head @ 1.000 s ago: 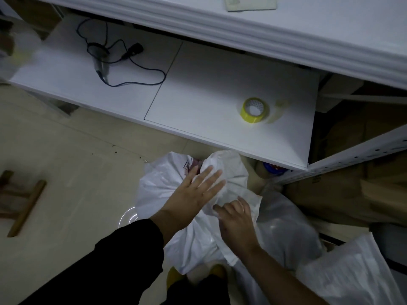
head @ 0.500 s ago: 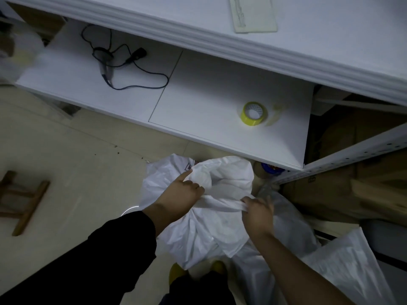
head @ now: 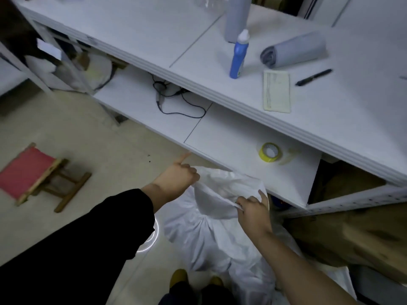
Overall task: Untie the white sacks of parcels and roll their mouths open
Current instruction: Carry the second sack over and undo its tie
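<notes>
From my remote view, much of the white sack (head: 204,236) is hard to read: its base is lost behind the person's black sleeve (head: 92,243) and the bare right forearm, and I cannot tell whether a tie is on the gathered neck. The sack stands on the floor (head: 92,150) just in front of the lower shelf (head: 231,137), its loose top flap (head: 229,188) reaching up to the shelf's front edge. The left hand (head: 176,178), in front of that edge, pinches the flap's left corner with curled fingers, the index finger sticking out straight towards the shelf. The right hand (head: 253,213), below the shelf's front right corner, grips the flap's right side; its fingertips are buried in the folds. The cloth is pulled taut between the two hands. A yellow tape roll (head: 269,151) lies on the shelf, well apart from the flap. Blurred brown cardboard (head: 352,234) crowds the space under the shelf's right end, while bare floor opens to the left of the shelf, out to a red stool (head: 28,170).
</notes>
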